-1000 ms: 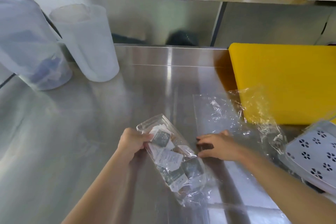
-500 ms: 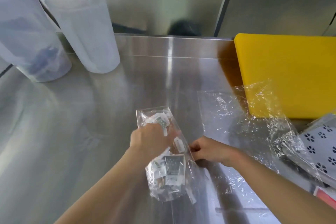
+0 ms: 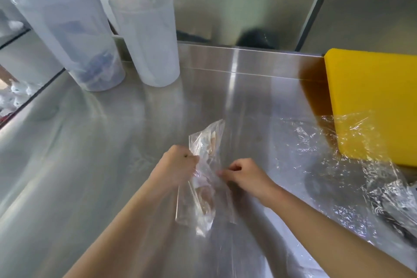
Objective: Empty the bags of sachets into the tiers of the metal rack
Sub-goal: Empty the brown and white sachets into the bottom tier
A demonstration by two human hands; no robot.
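Over the steel counter [image 3: 112, 165], near the yellow cutting board [image 3: 372, 101], hangs a clear sachet bag [image 3: 203, 187] (contents blurred), its sides pinched by the closed left hand [image 3: 178, 162] and closed right hand [image 3: 244, 174].

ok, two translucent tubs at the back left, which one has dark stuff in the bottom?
The left tub, nearer the counter's left edge: dark bluish items show through its base. The right tub beside it shows none.
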